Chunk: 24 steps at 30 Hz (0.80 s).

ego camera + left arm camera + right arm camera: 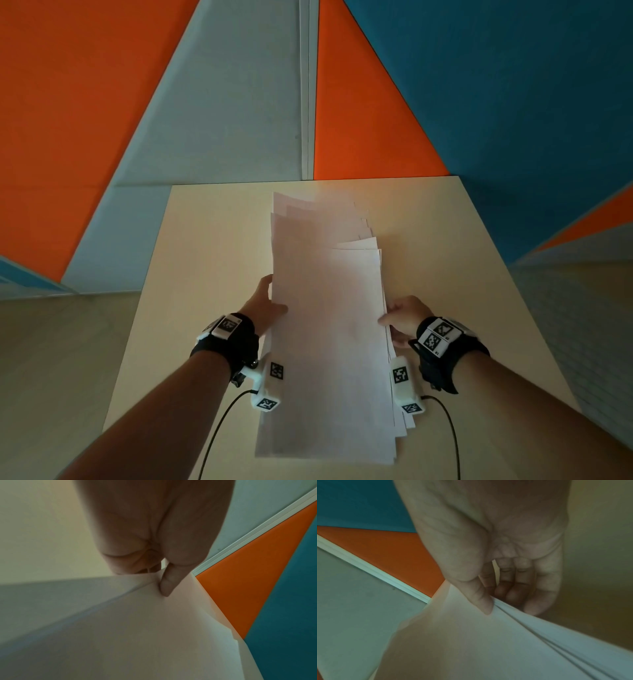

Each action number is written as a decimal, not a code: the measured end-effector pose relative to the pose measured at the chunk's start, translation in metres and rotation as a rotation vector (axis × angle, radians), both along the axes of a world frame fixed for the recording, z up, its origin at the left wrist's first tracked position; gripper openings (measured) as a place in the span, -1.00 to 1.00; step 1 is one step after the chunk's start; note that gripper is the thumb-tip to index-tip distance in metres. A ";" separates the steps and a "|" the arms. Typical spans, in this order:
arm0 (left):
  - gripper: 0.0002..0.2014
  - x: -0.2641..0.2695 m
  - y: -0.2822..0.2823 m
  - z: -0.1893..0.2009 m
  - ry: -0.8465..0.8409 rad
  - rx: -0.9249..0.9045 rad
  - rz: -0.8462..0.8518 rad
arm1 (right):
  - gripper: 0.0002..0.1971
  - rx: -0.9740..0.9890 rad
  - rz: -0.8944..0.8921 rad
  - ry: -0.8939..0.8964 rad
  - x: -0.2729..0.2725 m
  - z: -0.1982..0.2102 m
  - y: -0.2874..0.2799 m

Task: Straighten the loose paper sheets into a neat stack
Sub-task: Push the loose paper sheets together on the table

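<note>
Several white paper sheets (329, 325) are held as a bundle above the beige table (212, 260), their far edges staggered and uneven. My left hand (265, 305) grips the bundle's left edge, thumb on top. In the left wrist view the left hand (159, 574) pinches the sheets (137, 628), thumb pressed onto the top sheet, fingers hidden under it. My right hand (402, 320) grips the right edge. In the right wrist view the right hand (498, 595) has its thumb on top and curled fingers beneath the fanned sheets (479, 642).
The table's far edge (308, 183) meets a wall of orange (359, 120), grey (222, 120) and blue (513, 85) panels. Bare tabletop lies on both sides of the sheets. Black cables (219, 421) run from the wrist cameras toward me.
</note>
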<state>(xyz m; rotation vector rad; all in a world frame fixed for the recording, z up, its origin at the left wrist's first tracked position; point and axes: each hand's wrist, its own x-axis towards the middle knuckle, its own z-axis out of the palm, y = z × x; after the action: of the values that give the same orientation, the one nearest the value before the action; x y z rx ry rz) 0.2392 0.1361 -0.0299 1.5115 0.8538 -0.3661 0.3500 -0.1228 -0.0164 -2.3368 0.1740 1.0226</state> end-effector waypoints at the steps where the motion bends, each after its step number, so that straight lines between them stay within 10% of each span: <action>1: -0.18 -0.002 -0.001 0.002 -0.005 -0.002 0.008 | -0.90 0.001 0.007 -0.012 0.002 -0.001 0.001; 5: -0.44 -0.009 -0.007 0.019 0.008 -0.050 0.036 | -0.92 -0.024 0.045 -0.129 0.014 0.004 0.002; 15: -0.34 -0.009 -0.012 0.013 -0.054 -0.117 0.086 | -0.88 0.049 0.038 -0.359 0.026 -0.005 0.014; 24: -0.29 -0.022 -0.004 0.010 -0.064 -0.220 0.053 | -0.36 0.104 0.327 -0.272 0.019 -0.020 0.000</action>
<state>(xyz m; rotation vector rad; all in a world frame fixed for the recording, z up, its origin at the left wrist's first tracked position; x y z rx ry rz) 0.2170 0.1319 -0.0202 1.2885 0.7757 -0.3587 0.3694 -0.1229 -0.0367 -2.4260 -0.3685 0.8233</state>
